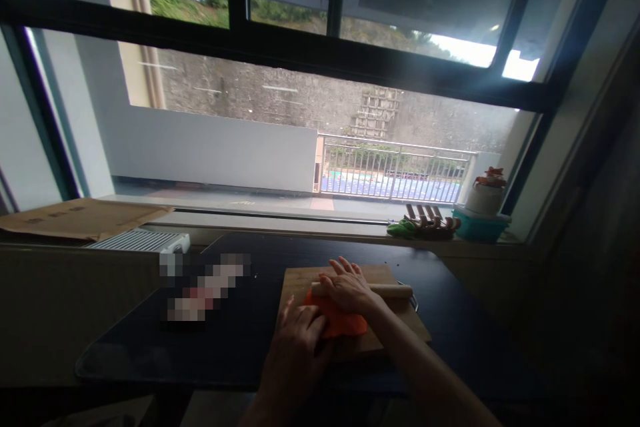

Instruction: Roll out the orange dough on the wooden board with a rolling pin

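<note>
A flattened orange piece of dough or modelling clay (345, 325) lies on a wooden board (400, 330); which of the two it is, I cannot tell. Across its far edge rests a wooden rolling pin (393, 290). My right hand (347, 283) lies palm down over the pin's left part, fingers stretched out past it. At the near left of the board is my left hand (300, 330), beside the orange piece and touching its left edge, with the fingers loosely bent and apart. Part of the orange piece is hidden under both hands.
The board sits on a dark table (225, 347). A blurred-out patch (207, 290) covers something on the left. On the windowsill stand a teal container (480, 223), a brown rack-like object (433, 223) and a green item (401, 229). A brown envelope (85, 217) lies over a radiator (137, 240).
</note>
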A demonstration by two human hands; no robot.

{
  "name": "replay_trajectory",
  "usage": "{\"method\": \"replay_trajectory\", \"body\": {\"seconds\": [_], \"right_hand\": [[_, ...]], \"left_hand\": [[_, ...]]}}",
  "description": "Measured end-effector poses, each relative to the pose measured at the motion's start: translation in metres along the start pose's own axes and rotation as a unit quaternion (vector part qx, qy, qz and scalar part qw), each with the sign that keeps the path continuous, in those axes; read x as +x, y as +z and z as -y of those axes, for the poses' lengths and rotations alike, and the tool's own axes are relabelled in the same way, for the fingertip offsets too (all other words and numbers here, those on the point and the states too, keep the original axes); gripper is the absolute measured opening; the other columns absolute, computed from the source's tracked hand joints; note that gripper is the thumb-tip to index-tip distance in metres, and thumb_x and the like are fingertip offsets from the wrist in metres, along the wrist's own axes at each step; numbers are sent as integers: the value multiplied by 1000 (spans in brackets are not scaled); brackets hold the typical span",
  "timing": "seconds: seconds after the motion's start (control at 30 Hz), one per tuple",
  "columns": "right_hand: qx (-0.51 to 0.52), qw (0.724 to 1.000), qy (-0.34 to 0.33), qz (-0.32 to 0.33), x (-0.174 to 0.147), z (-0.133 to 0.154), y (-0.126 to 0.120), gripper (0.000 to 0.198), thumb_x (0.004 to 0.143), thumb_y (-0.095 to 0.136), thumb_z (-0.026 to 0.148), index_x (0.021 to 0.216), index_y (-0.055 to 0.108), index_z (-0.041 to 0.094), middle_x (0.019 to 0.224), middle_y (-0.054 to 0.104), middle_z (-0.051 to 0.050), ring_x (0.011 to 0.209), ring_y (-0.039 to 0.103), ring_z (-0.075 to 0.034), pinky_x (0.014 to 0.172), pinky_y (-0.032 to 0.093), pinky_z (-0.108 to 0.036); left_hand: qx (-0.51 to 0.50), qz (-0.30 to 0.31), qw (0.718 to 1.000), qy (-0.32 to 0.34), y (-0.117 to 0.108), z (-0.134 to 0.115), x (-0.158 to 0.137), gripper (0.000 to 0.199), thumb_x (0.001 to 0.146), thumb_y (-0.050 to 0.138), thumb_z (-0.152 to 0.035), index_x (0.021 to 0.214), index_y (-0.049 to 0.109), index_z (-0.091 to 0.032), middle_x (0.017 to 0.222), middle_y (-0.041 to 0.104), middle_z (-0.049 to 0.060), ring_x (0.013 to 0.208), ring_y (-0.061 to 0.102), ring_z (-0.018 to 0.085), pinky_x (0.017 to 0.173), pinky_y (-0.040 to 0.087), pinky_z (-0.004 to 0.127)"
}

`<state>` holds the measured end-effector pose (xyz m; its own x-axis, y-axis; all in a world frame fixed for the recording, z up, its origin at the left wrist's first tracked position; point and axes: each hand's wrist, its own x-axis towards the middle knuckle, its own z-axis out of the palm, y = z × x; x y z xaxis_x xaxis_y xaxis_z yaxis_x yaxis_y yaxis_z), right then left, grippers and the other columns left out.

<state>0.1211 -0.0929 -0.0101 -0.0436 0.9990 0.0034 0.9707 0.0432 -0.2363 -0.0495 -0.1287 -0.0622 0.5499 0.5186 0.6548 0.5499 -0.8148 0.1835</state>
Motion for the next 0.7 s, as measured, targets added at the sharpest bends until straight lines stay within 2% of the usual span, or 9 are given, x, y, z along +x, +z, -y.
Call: {"method": "replay_trajectory", "body": {"seconds": [0.17, 0.33, 0.47, 0.5, 0.57, 0.63, 0.7], "right_hand": [[-3, 999, 36, -20, 26, -1, -4, 52, 100, 18, 45, 135, 51, 25, 154, 31, -10, 145, 17, -28, 111, 16, -55], [8, 998, 14, -58, -2, 2, 9, 54, 100, 19, 49, 141, 45, 25, 157, 26, -9, 146, 10, -26, 115, 11, -50], [3, 996, -38, -79, -17, -1, 13, 52, 101, 22, 49, 142, 44, 26, 158, 24, -6, 146, 7, -25, 115, 9, -47], [-5, 995, -36, -88, -13, -3, 12, 50, 101, 23, 48, 140, 47, 28, 157, 27, -5, 146, 10, -25, 115, 11, -45], [-26, 992, -8, -120, 0, -8, 7, 47, 101, 25, 47, 128, 58, 29, 150, 40, -4, 140, 27, -23, 112, 22, -40], [-43, 985, 35, -161, 18, -11, 2, 46, 101, 25, 42, 113, 66, 25, 134, 55, -6, 127, 45, -23, 103, 33, -36], [-50, 979, 63, -188, 33, -13, 1, 48, 102, 22, 36, 102, 68, 21, 117, 64, -10, 112, 55, -23, 95, 38, -35]], "left_hand": [[-8, -13, 1000, -3, 0, 4, 1, 23, 76, 60, -17, 97, 64, -24, 101, 68, 3, 99, 63, 24, 110, 30, 57], [-30, 28, 996, -80, -5, 15, 2, 45, 65, 56, -9, 105, 65, -25, 113, 68, 6, 109, 61, 26, 103, 39, 54], [-27, 44, 991, -122, -11, 23, 3, 44, 65, 57, -11, 106, 67, -24, 115, 68, 7, 111, 61, 27, 103, 39, 52], [-29, 51, 991, -123, -13, 25, 3, 44, 65, 57, -10, 105, 68, -24, 114, 68, 6, 110, 61, 26, 101, 41, 50], [-40, 67, 991, -110, -17, 30, 5, 43, 65, 57, -9, 103, 69, -25, 112, 69, 5, 107, 62, 24, 96, 47, 44], [-51, 84, 992, -80, -20, 37, 9, 41, 67, 57, -8, 100, 71, -28, 110, 69, 3, 105, 63, 22, 91, 50, 37], [-54, 92, 994, -38, -22, 44, 14, 34, 71, 60, -10, 96, 72, -30, 108, 71, 2, 105, 64, 21, 89, 51, 35]]}}
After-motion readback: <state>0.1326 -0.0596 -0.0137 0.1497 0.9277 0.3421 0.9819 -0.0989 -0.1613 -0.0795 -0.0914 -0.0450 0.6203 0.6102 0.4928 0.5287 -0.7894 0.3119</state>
